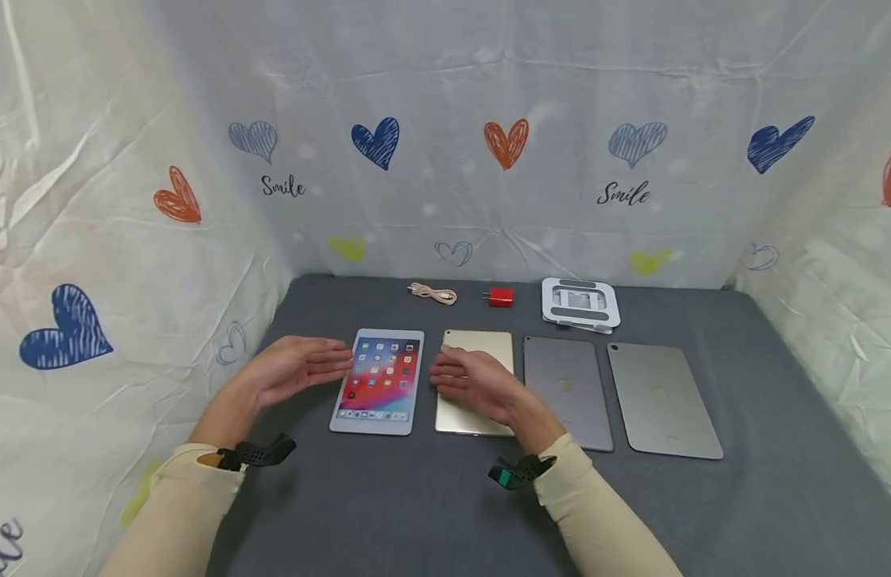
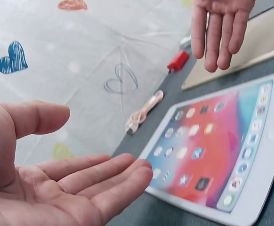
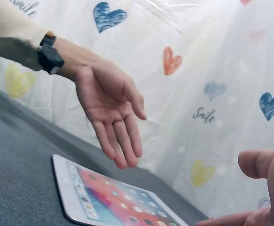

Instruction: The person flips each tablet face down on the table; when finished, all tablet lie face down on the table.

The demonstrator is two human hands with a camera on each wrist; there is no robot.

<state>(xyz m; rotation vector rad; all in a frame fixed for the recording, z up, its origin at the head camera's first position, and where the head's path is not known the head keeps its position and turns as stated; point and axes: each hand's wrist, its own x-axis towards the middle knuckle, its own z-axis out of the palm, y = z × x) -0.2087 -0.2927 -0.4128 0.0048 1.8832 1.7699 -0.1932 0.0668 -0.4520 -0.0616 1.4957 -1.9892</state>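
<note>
A white tablet (image 1: 380,381) with a lit home screen lies face up on the grey table (image 1: 417,497). My left hand (image 1: 294,367) hovers just left of it, palm turned inward, fingers straight, holding nothing; the same hand (image 3: 111,113) appears in the right wrist view above the white tablet (image 3: 113,197). My right hand (image 1: 470,381) hovers over a gold tablet (image 1: 481,346) lying face down, fingers relaxed and empty. In the left wrist view the left hand (image 2: 76,183) is open beside the white tablet (image 2: 221,150), the right hand (image 2: 219,28) beyond it.
Right of the gold tablet lie a dark grey tablet (image 1: 568,389) and a silver tablet (image 1: 662,399), both face down. At the back sit a coiled pink cable (image 1: 433,292), a red charger plug (image 1: 500,297) and a white folding stand (image 1: 581,304). Heart-printed sheets wall the table.
</note>
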